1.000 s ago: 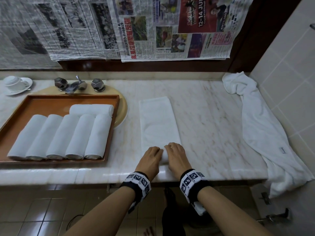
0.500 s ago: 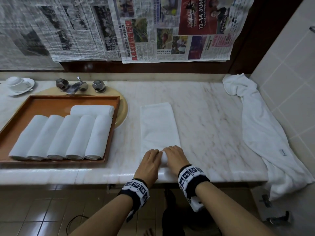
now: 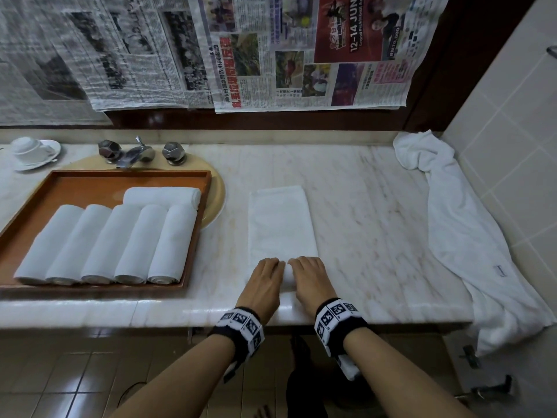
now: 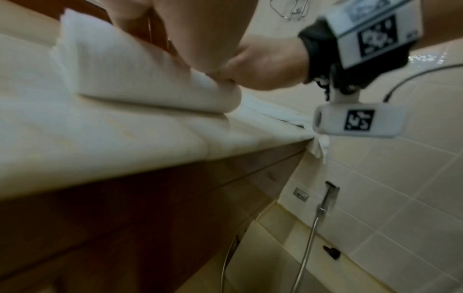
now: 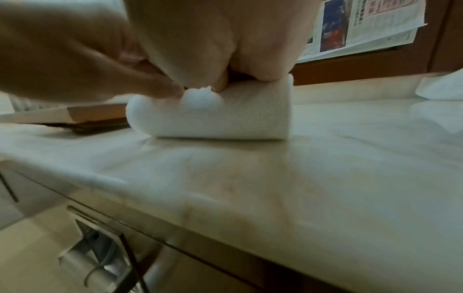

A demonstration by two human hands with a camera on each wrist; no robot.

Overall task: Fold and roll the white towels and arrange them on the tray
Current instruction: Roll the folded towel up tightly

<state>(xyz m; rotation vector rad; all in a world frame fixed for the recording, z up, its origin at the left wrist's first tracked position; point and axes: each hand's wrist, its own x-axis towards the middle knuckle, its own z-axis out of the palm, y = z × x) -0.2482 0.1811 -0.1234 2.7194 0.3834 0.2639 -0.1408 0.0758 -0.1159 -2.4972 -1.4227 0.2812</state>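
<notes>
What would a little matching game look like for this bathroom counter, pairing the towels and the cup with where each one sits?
Things:
1. Six rolled towels
2. Folded towel
3. Loose towel
4. Cup on its saucer

Places or states:
A. Draped over the counter's right end, hanging off the edge
B. Far left corner of the counter, beside the tap
C. On the orange tray
D. Flat on the counter, its near end being rolled under the left hand and right hand

Pairs: 1-C, 2-D, 3-A, 4-B
</notes>
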